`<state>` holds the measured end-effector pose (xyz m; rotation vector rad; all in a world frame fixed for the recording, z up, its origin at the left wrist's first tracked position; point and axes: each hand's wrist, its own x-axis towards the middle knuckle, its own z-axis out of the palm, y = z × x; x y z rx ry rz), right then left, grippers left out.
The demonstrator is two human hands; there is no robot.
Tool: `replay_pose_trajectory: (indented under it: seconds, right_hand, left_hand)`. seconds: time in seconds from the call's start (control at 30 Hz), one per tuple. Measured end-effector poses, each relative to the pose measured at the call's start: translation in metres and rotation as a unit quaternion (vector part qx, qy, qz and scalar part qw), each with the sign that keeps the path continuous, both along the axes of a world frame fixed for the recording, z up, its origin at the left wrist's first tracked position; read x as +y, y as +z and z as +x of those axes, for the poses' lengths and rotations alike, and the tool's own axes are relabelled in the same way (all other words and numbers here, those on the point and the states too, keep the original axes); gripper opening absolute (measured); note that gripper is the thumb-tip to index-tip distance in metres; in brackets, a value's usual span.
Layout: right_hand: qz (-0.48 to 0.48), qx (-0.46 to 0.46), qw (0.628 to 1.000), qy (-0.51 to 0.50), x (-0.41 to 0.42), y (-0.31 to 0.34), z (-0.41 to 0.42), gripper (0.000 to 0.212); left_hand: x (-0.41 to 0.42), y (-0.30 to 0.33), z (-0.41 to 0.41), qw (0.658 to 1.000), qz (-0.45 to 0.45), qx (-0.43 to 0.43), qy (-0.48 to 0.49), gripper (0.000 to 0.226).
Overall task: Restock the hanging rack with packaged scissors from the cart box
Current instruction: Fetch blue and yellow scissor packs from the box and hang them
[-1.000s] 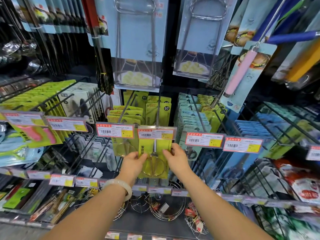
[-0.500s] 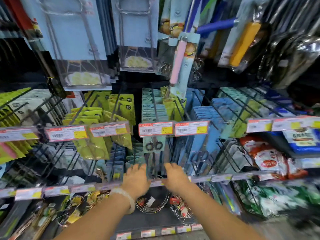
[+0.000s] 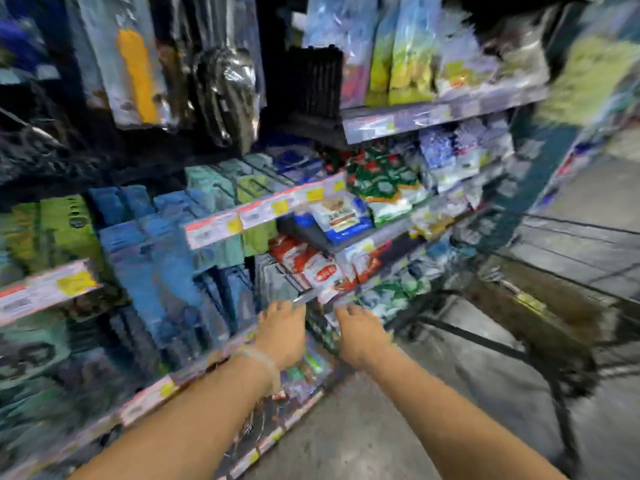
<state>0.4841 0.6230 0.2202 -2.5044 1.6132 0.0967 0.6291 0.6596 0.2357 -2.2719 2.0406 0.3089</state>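
Observation:
The view is heavily blurred. My left hand (image 3: 282, 336), with a pale bangle on the wrist, and my right hand (image 3: 360, 336) are both held out in front of the lower shelves, fingers loose and holding nothing. The hanging rack (image 3: 221, 230) with blue and green carded packs and a row of price tags fills the left half of the view. A brown cardboard box (image 3: 540, 313) sits on a dark metal cart (image 3: 550, 368) at the right. No scissors pack can be made out in either hand.
Shelves of bagged goods (image 3: 381, 188) stand to the right of the rack. Long utensils in clear packs (image 3: 138, 74) hang at the top left. Grey floor (image 3: 381, 438) lies between the shelves and the cart.
The view has swung right, from the yellow-green scissors hooks towards the cart. Both hands let go of the hung pack, dropped lower, and now hold nothing.

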Motion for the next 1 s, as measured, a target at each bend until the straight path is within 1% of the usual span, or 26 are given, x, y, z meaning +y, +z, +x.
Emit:
replay_pose_trajectory:
  seconds: [0.13, 0.2, 0.33, 0.47, 0.6, 0.73, 0.83, 0.9, 1.0]
  right_hand:
    - [0.023, 0.015, 0.996, -0.087, -0.017, 0.007, -0.085, 0.047]
    - [0.026, 0.006, 0.991, -0.129, -0.025, 0.004, -0.123, 0.045]
    - [0.040, -0.016, 0.979, -0.198, -0.046, -0.002, -0.189, 0.044]
    - [0.050, -0.023, 0.964, -0.259, -0.086, -0.011, -0.252, 0.042]
    - [0.048, -0.012, 0.951, -0.306, -0.145, -0.014, -0.313, 0.041]
    - [0.061, 0.009, 0.940, -0.336, -0.213, -0.003, -0.375, 0.046]
    - [0.047, 0.011, 0.932, -0.360, -0.267, 0.008, -0.420, 0.051]
    - [0.049, 0.003, 0.925, -0.376, -0.295, 0.012, -0.447, 0.048]
    - [0.064, -0.002, 0.915, -0.399, -0.326, 0.008, -0.485, 0.046]
  left_hand:
    - [-0.040, -0.001, -0.080, 0.996, 0.008, -0.004, -0.084, 0.056]
    - [-0.060, -0.003, -0.119, 0.992, 0.009, -0.006, -0.129, 0.060]
    - [-0.102, -0.005, -0.192, 0.979, 0.015, -0.005, -0.202, 0.057]
    - [-0.156, -0.011, -0.262, 0.967, 0.017, -0.005, -0.256, 0.055]
    - [-0.225, -0.015, -0.327, 0.954, 0.033, -0.009, -0.298, 0.068]
    - [-0.305, -0.008, -0.385, 0.948, 0.027, 0.010, -0.318, 0.059]
    - [-0.365, 0.001, -0.425, 0.941, 0.015, 0.009, -0.339, 0.063]
    - [-0.397, 0.004, -0.449, 0.938, 0.019, 0.004, -0.345, 0.065]
    - [-0.435, 0.002, -0.482, 0.932, 0.032, -0.008, -0.361, 0.061]
